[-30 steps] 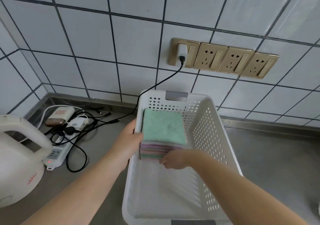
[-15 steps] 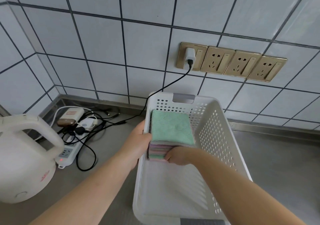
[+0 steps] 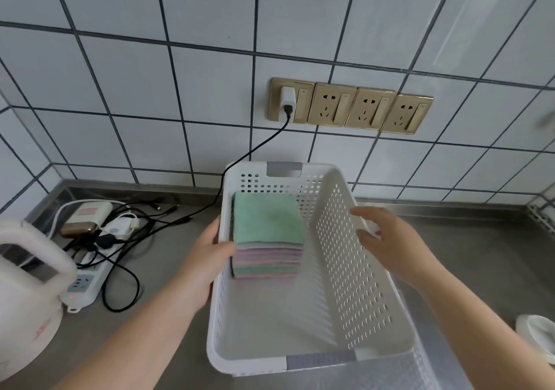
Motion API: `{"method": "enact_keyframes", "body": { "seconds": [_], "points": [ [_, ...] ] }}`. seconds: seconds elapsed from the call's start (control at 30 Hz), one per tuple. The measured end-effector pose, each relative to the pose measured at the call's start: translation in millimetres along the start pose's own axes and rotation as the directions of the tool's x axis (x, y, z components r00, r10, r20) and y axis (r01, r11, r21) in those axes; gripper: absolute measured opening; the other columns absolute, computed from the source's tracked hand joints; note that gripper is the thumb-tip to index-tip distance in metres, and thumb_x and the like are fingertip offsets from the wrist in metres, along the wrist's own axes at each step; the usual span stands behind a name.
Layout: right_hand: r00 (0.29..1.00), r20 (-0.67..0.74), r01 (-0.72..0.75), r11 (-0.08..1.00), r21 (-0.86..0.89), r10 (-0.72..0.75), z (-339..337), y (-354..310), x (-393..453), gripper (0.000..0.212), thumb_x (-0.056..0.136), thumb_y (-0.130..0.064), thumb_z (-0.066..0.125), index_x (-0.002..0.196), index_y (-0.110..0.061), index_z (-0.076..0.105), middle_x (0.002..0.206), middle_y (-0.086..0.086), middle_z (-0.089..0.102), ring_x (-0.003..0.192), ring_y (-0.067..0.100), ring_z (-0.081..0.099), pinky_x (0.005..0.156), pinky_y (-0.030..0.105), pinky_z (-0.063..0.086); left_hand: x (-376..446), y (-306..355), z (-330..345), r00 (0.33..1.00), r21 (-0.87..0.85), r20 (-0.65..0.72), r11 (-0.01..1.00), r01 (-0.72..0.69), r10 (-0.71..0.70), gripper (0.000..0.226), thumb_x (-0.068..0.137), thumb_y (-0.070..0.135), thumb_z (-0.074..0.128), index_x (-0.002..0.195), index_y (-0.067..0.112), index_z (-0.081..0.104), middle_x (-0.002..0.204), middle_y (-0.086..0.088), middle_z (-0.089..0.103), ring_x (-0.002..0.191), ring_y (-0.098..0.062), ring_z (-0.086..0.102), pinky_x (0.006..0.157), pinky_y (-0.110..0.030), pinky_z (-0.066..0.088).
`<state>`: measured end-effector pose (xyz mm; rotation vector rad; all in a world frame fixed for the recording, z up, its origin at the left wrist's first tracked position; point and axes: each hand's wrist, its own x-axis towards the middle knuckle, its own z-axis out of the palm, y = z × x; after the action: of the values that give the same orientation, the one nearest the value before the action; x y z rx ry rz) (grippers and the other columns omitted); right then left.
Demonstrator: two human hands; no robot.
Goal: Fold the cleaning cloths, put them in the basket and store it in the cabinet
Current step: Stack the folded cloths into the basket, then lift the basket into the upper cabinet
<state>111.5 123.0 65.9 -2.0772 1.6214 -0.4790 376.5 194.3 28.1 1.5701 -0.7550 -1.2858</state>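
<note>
Since the earlier frame, the right hand (image 3: 390, 245) has been drawn out of the basket (image 3: 345, 269) and is now held just beside its right wall, fingers spread and grasping nothing. Opposite, the left wall is gripped by the left hand (image 3: 207, 257), thumb inside against the stack, probably to steady the basket for lifting. Toward the far end, the folded cleaning cloths (image 3: 267, 233) are stacked against the left wall. Beyond, on the tiled wall, a charger (image 3: 286, 101) is plugged in; no cabinet is seen.
</note>
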Motion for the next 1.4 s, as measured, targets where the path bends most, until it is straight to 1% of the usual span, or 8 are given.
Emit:
{"method": "enact_keyframes", "body": {
  "seconds": [0.1, 0.3, 0.47, 0.8, 1.0, 1.13, 1.23, 1.4],
  "points": [
    [0.993, 0.024, -0.115, 0.981, 0.153, 0.113, 13, 11, -3, 0.056, 0.089, -0.013, 0.057, 0.14, -0.03, 0.04, 0.126, -0.01, 0.055, 0.114, 0.014, 0.054, 0.093, 0.027, 0.04, -1, -1, 0, 1.0, -0.056, 0.003, 0.998, -0.005, 0.005, 0.067, 0.08, -0.014, 0.042, 0.115, 0.041, 0.057, 0.099, 0.004, 0.071, 0.087, -0.019, 0.067, 0.065, -0.03, 0.052],
    [0.9, 0.271, -0.432, 0.625, 0.649, 0.341, 18, 8, -19, 0.048, 0.085, 0.008, 0.037, 0.105, -0.027, 0.063, 0.083, 0.011, 0.072, 0.063, 0.026, 0.065, 0.061, 0.035, 0.053, -1, 3, -3, 0.999, -0.129, 0.051, 0.992, 0.008, -0.001, 0.072, 0.075, -0.02, 0.035, 0.107, 0.038, 0.061, 0.092, 0.004, 0.072, 0.084, -0.021, 0.067, 0.062, -0.029, 0.054],
    [0.885, 0.286, -0.455, 0.545, 0.705, 0.369, 19, 2, -52, 0.059, 0.084, 0.012, 0.032, 0.106, -0.033, 0.063, 0.091, 0.016, 0.071, 0.068, 0.031, 0.064, 0.059, 0.035, 0.054, -8, 3, -9, 0.99, -0.098, 0.141, 0.995, 0.028, -0.014, 0.071, 0.075, -0.02, 0.034, 0.1, 0.04, 0.062, 0.087, 0.006, 0.072, 0.079, -0.017, 0.067, 0.056, -0.025, 0.052],
    [0.837, 0.114, -0.402, 0.459, 0.792, 0.535, 53, -60, -170, 0.066, 0.081, 0.013, 0.03, 0.121, -0.031, 0.06, 0.103, 0.02, 0.068, 0.073, 0.031, 0.062, 0.057, 0.032, 0.053, -37, -11, -59, 0.918, 0.009, 0.396, 1.0, 0.0, -0.003, 0.073, 0.076, -0.019, 0.034, 0.12, 0.034, 0.057, 0.101, 0.001, 0.068, 0.096, -0.025, 0.063, 0.078, -0.032, 0.051],
    [0.721, -0.018, -0.429, 0.467, 0.773, 0.693, 83, -124, -267, 0.064, 0.082, 0.006, 0.037, 0.107, -0.046, 0.064, 0.092, 0.009, 0.073, 0.069, 0.029, 0.065, 0.07, 0.041, 0.053, -83, -8, -104, 0.817, 0.055, 0.576, 0.997, -0.046, 0.006, 0.071, 0.077, -0.019, 0.034, 0.127, 0.028, 0.052, 0.102, 0.001, 0.065, 0.094, -0.023, 0.06, 0.077, -0.033, 0.049],
    [0.617, -0.09, -0.452, 0.446, 0.772, 0.781, 92, -162, -335, 0.063, 0.085, 0.006, 0.039, 0.086, -0.053, 0.06, 0.076, 0.002, 0.071, 0.059, 0.024, 0.064, 0.058, 0.033, 0.055, -117, -13, -114, 0.73, 0.093, 0.683, 0.994, -0.052, -0.026, 0.074, 0.076, -0.019, 0.036, 0.135, 0.023, 0.049, 0.111, -0.003, 0.065, 0.106, -0.028, 0.057, 0.088, -0.038, 0.045],
    [0.549, -0.161, -0.399, 0.426, 0.812, 0.82, 92, -180, -372, 0.059, 0.084, 0.007, 0.04, 0.108, -0.043, 0.062, 0.079, 0.005, 0.071, 0.066, 0.029, 0.064, 0.062, 0.034, 0.055, -141, -15, -108, 0.656, 0.102, 0.754, 0.993, -0.06, -0.038, 0.071, 0.078, -0.019, 0.036, 0.13, 0.027, 0.05, 0.095, 0.007, 0.063, 0.098, -0.025, 0.057, 0.089, -0.039, 0.044],
    [0.397, -0.285, -0.317, 0.422, 0.849, 0.872, 85, -204, -451, 0.062, 0.085, 0.008, 0.039, 0.121, -0.04, 0.055, 0.09, 0.006, 0.069, 0.069, 0.025, 0.062, 0.062, 0.032, 0.051, -196, -15, -76, 0.464, 0.128, 0.881, 0.991, -0.05, -0.09, 0.064, 0.081, -0.019, 0.032, 0.117, 0.03, 0.052, 0.089, 0.001, 0.064, 0.079, -0.021, 0.061, 0.048, -0.027, 0.052]
  ]
}}
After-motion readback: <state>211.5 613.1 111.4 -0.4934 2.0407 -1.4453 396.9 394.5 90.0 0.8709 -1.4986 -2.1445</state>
